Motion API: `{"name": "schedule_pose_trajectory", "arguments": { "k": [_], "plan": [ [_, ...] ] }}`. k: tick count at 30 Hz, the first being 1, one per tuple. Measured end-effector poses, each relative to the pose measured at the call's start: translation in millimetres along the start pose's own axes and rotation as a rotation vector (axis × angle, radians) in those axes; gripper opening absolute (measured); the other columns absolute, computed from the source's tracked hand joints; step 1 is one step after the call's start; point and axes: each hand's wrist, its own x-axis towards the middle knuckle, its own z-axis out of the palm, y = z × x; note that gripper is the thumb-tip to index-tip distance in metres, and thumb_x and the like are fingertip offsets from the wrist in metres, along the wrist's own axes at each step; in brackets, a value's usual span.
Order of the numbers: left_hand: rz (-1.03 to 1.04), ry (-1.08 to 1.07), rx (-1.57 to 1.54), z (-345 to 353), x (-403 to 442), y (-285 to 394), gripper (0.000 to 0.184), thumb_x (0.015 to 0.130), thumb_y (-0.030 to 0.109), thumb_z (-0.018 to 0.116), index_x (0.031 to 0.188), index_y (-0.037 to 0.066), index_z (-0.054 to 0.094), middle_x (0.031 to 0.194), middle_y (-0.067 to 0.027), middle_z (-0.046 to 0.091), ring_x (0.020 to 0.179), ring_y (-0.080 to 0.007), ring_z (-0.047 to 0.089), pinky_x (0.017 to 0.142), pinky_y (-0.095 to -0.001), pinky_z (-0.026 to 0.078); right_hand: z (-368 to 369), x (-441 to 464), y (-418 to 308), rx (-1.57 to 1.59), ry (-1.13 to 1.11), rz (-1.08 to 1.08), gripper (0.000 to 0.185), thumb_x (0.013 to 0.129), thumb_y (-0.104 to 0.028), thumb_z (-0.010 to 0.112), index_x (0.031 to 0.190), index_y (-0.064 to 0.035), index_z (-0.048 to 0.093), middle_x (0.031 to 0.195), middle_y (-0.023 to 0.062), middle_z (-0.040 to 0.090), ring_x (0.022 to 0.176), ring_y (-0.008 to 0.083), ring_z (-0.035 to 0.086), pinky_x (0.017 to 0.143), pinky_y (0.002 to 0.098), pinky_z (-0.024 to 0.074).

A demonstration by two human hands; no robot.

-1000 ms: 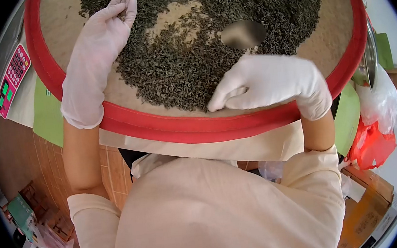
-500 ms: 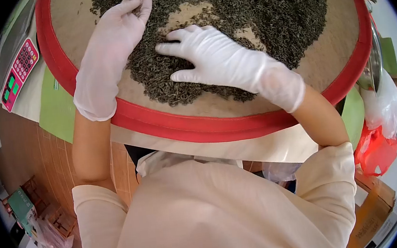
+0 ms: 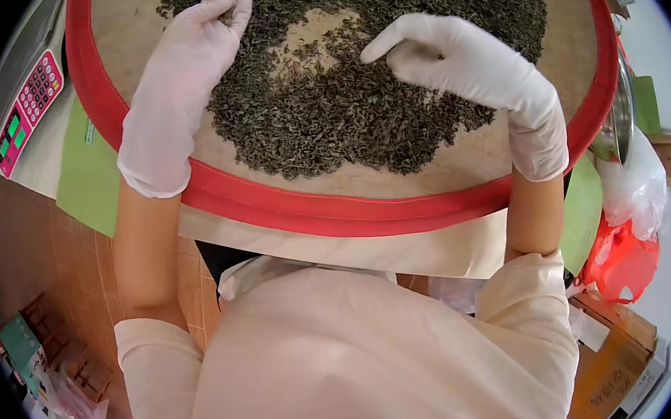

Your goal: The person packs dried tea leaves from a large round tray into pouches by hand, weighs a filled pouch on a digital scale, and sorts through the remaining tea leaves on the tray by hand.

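Dark, curled dried tea leaves (image 3: 327, 121) are spread over a round tan tray with a red cloth rim (image 3: 336, 216). A pale bare patch of tray shows among the leaves between my hands. My left hand (image 3: 209, 28), in a thin white glove, is raised at the upper left of the pile. Its thumb and fingers are pinched together; a dark bit shows between them, too small to name. My right hand (image 3: 450, 57), also gloved, is over the right part of the leaves. Its index finger points left, apart from the thumb; the other fingers are partly hidden.
A digital scale with a pink keypad (image 3: 29, 110) stands left of the tray. Green mats (image 3: 84, 181) lie under the tray's edges. To the right are a metal bowl (image 3: 623, 113), a clear bag (image 3: 636, 180), a red plastic bag (image 3: 623, 258) and a cardboard box (image 3: 609, 369).
My right hand has moved right and turned, its spread fingers bending in. Leaves now cover more of the near part of the tray where it was. The left hand has barely moved.
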Motion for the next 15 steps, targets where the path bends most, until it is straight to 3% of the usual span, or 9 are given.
{"name": "schedule_pose_trajectory", "arguments": {
  "k": [2,5,12,15],
  "plan": [
    [-0.031,-0.054,0.021,0.5,-1.2,3.2,0.04,0.092,-0.013,0.04,0.131,-0.006,0.046,0.126,-0.0148,0.054,0.119,-0.0257,0.054,0.103,-0.0336,0.048,-4.1,-0.7,14.6,-0.001,0.131,-0.053,0.024,0.087,-0.008,0.059,0.109,-0.0069,0.067,0.084,0.0041,0.066,0.073,0.0111,0.06,0.066,0.0258,0.0505],
    [-0.042,-0.011,-0.018,2.2,-4.1,3.9,0.04,0.093,-0.014,0.039,0.131,-0.006,0.046,0.127,-0.0146,0.054,0.119,-0.0252,0.053,0.103,-0.0337,0.048,-8.1,-2.6,9.6,-0.191,0.181,0.085,0.021,0.089,-0.008,0.058,0.108,-0.0075,0.068,0.078,0.0004,0.064,0.071,0.006,0.056,0.067,0.0228,0.0478],
    [0.043,0.068,0.072,7.2,-2.4,2.4,0.039,0.093,-0.013,0.038,0.131,-0.006,0.046,0.127,-0.0142,0.054,0.12,-0.0252,0.054,0.104,-0.0334,0.048,4.4,0.0,9.4,-0.274,0.105,0.147,0.016,0.088,-0.015,0.062,0.099,-0.0073,0.07,0.079,0.0052,0.068,0.068,0.0133,0.062,0.065,0.0256,0.0498],
    [-0.024,-0.004,0.008,5.4,-2.6,4.1,0.038,0.094,-0.013,0.039,0.131,-0.006,0.046,0.127,-0.0142,0.054,0.12,-0.0249,0.054,0.104,-0.0332,0.048,16.2,7.3,22.1,-0.37,0.246,-0.011,0.017,0.086,-0.014,0.064,0.101,-0.0078,0.07,0.086,0.0071,0.068,0.077,0.0186,0.064,0.072,0.0297,0.0515]
  ]
}}
